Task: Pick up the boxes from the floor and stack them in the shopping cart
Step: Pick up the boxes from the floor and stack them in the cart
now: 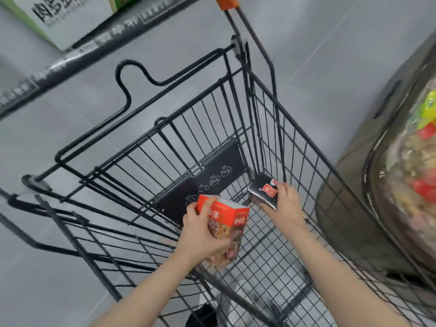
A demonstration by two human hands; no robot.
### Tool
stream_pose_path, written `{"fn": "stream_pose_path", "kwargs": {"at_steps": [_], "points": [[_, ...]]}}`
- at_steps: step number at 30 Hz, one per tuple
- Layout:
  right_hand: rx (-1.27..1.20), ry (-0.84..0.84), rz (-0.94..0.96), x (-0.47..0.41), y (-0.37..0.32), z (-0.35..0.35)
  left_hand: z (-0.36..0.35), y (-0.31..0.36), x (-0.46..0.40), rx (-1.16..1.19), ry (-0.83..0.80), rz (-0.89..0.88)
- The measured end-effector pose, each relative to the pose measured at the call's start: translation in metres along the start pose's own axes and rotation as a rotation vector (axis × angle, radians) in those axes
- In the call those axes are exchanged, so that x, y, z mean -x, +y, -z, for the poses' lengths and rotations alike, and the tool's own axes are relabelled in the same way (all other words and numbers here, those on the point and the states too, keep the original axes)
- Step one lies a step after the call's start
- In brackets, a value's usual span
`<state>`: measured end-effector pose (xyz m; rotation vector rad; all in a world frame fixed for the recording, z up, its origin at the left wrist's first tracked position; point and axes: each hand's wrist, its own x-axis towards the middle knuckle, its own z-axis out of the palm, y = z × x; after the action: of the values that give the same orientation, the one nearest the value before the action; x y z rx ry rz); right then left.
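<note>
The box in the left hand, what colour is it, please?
Red box, head view.

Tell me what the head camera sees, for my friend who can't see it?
Two hands reach into a black wire cart: the left hand grips a red box, the right hand a black box. Grey floor lies beneath.

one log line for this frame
left hand: holds red box | right hand: holds black box | both inside cart

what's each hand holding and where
Left hand grips the red box round its left side; right hand holds the black box by its near end.
</note>
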<state>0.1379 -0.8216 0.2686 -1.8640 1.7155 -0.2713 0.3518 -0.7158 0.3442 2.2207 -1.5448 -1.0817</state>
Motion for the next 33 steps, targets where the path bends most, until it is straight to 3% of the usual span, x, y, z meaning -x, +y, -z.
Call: {"fn": "stream_pose_path", "kwargs": {"at_steps": [3, 6, 8, 11, 14, 17, 21, 24, 28, 33], "points": [[-0.29, -0.235, 0.058, 0.055, -0.01, 0.032, 0.004, 0.022, 0.0, 0.082, -0.01, 0.006], [-0.358, -0.421, 0.101, 0.104, -0.021, 0.054, 0.002, 0.049, 0.0, 0.167, -0.034, -0.007], [-0.427, -0.365, 0.054, 0.12, -0.031, 0.056, -0.002, 0.069, 0.0, 0.211, -0.042, -0.048], [-0.478, -0.124, -0.066, 0.13, -0.042, 0.056, -0.008, 0.089, 0.003, 0.27, -0.035, -0.103], [-0.501, -0.026, -0.058, 0.132, -0.044, 0.067, -0.004, 0.09, 0.005, 0.315, -0.08, -0.1], [-0.458, 0.012, -0.004, 0.128, -0.049, 0.086, 0.023, 0.077, 0.008, 0.134, -0.07, -0.184], [-0.348, 0.005, 0.04, 0.109, -0.06, 0.104, 0.084, 0.048, -0.003, -0.394, 0.369, -0.408], [-0.251, -0.084, 0.068, 0.095, -0.064, 0.095, 0.112, 0.022, -0.017, -0.676, 0.524, -0.384], [-0.136, -0.175, 0.045, 0.079, -0.056, 0.066, 0.109, -0.005, -0.03, -0.808, 0.527, -0.355], [-0.05, -0.188, 0.053, 0.05, -0.053, 0.029, 0.087, -0.023, -0.046, -0.761, 0.539, -0.371]]}}
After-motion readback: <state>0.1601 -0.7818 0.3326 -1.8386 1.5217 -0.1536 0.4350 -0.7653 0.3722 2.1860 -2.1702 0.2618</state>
